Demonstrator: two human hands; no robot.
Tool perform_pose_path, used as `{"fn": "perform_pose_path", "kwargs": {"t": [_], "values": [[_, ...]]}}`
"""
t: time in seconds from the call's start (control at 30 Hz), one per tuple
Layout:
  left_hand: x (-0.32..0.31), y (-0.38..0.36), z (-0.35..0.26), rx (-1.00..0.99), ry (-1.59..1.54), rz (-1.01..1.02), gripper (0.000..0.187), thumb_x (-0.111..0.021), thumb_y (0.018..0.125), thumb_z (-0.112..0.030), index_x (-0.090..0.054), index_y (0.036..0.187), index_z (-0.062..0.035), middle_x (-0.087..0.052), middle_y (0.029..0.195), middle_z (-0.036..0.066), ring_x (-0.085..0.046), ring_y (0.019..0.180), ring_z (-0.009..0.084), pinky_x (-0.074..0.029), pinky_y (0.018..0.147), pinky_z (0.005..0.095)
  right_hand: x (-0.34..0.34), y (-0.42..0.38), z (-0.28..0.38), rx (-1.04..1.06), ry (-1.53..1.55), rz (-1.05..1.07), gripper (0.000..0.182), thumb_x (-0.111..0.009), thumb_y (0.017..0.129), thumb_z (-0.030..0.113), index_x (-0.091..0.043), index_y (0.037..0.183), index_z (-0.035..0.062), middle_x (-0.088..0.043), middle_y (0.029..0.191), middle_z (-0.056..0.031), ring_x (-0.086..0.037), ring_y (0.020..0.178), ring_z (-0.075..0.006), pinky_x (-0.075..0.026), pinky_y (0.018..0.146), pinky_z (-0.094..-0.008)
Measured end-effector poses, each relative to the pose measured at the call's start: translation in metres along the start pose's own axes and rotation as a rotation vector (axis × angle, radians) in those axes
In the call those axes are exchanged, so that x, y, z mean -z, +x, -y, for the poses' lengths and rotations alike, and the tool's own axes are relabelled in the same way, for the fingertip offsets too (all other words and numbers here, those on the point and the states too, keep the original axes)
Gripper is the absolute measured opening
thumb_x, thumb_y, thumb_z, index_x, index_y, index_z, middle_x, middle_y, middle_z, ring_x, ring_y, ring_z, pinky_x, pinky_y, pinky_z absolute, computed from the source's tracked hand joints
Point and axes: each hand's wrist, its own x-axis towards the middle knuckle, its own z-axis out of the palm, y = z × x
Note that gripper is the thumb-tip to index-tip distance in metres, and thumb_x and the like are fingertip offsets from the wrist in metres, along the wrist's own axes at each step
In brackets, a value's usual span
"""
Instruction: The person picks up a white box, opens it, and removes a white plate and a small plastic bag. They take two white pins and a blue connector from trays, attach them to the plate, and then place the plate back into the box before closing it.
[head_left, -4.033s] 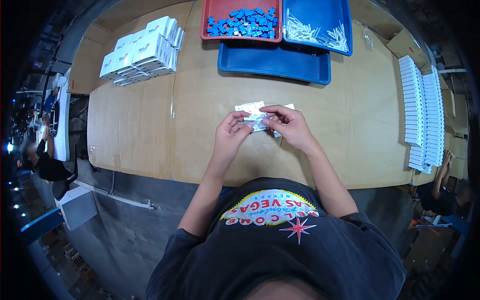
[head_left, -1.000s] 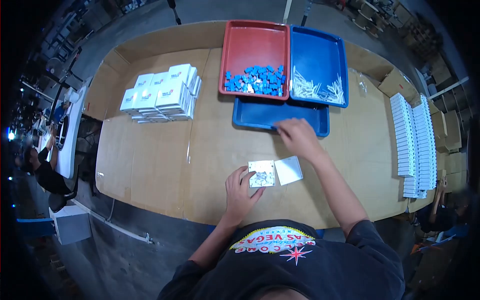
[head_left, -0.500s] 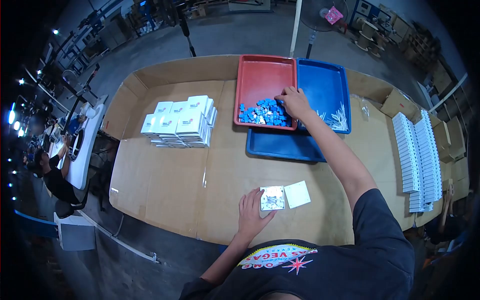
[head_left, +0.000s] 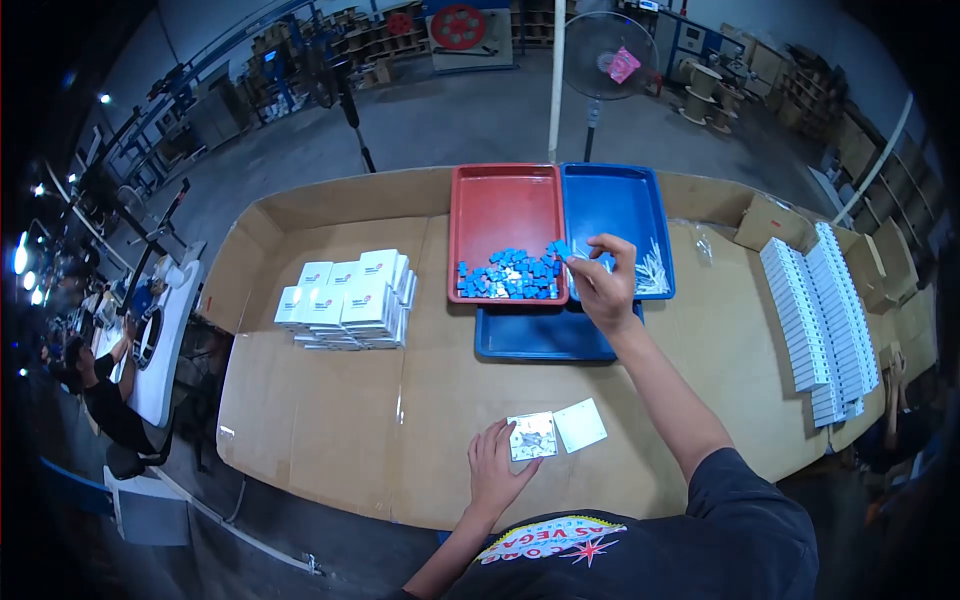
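Seen from my head camera, looking forward and down: my left hand (head_left: 492, 478) grasps an open square white box (head_left: 533, 440) on the near part of a cardboard-covered table (head_left: 320, 440), fingers at its left side and thumb along its near edge. Small pale and clear parts lie inside the box, too small to tell apart. Just to its right, slightly turned, a white cover plate (head_left: 581, 426) lies flat.

My right hand (head_left: 608, 290) is raised above the trays, thumb and fingertips pinched on one small blue piece (head_left: 561, 249) near the right edge of a red tray (head_left: 507, 210). A heap of similar blue pieces (head_left: 508, 278) fills the near end of that tray. Against its right side stands a blue tray (head_left: 613, 200) with thin white sticks (head_left: 652, 272), partly hidden by my hand. A lower blue tray (head_left: 545, 345) sits on the near side of both.

To the left stands a stack of printed white boxes (head_left: 345, 300); at the far right are long rows of white boxes (head_left: 830, 330). Beyond the table stands a fan (head_left: 610, 60); a co-worker (head_left: 112, 405) in dark clothing sits at the far left.
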Motion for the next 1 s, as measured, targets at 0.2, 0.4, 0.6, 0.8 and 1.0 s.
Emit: {"fn": "perform_pose_path", "kwargs": {"t": [0.2,0.4,0.6,0.8,1.0], "values": [[0.001,0.000,-0.003,-0.011,0.015,-0.004,0.078,-0.087,0.080,-0.040,-0.055,0.141,-0.0030,-0.054,0.144,0.017,-0.051,0.134,0.0350,-0.032,0.117,0.0535,0.044,0.016,0.025,0.033,0.044,-0.024,0.034,-0.089,0.072,-0.001,-0.074,0.098,0.0147,-0.066,0.129,-0.0102,-0.063,0.091,-0.0213,-0.045,0.081,-0.0362],[-0.001,-0.001,0.000,0.017,0.003,0.024,0.078,-0.084,0.084,-0.045,-0.054,0.143,-0.0047,-0.053,0.147,0.016,-0.047,0.141,0.0330,-0.030,0.119,0.0570,0.051,0.023,0.044,-0.092,0.154,-0.048,0.034,-0.085,0.077,-0.006,-0.070,0.103,0.0090,-0.069,0.128,-0.0126,-0.070,0.095,-0.0224,-0.055,0.081,-0.0342],[0.000,0.000,-0.003,0.003,0.001,-0.003,0.080,-0.088,0.080,-0.040,-0.054,0.143,-0.0039,-0.054,0.145,0.016,-0.050,0.136,0.0350,-0.032,0.117,0.0536,0.051,-0.016,0.070,-1.022,0.967,-0.102,0.030,-0.071,0.098,-0.001,-0.057,0.124,0.0027,-0.073,0.118,-0.0173,-0.075,0.101,-0.0283,-0.063,0.083,-0.0326],[0.000,0.001,-0.003,0.003,-0.022,-0.013,0.081,-0.090,0.078,-0.036,-0.054,0.142,-0.0030,-0.056,0.144,0.017,-0.052,0.133,0.0361,-0.034,0.115,0.0523,0.065,-0.084,0.097,-1.694,1.398,-0.229,0.028,-0.061,0.106,0.007,-0.057,0.133,0.0001,-0.072,0.119,-0.0207,-0.073,0.114,-0.0337,-0.063,0.096,-0.0365],[-0.002,0.002,-0.002,-0.013,-0.017,-0.019,0.079,-0.090,0.078,-0.035,-0.055,0.141,-0.0031,-0.057,0.144,0.017,-0.053,0.132,0.0365,-0.035,0.114,0.0520,0.086,-0.092,0.098,-1.785,1.616,-0.312,0.025,-0.054,0.110,0.012,-0.059,0.130,-0.0030,-0.067,0.129,-0.0250,-0.064,0.130,-0.0383,-0.053,0.115,-0.0427]]}}
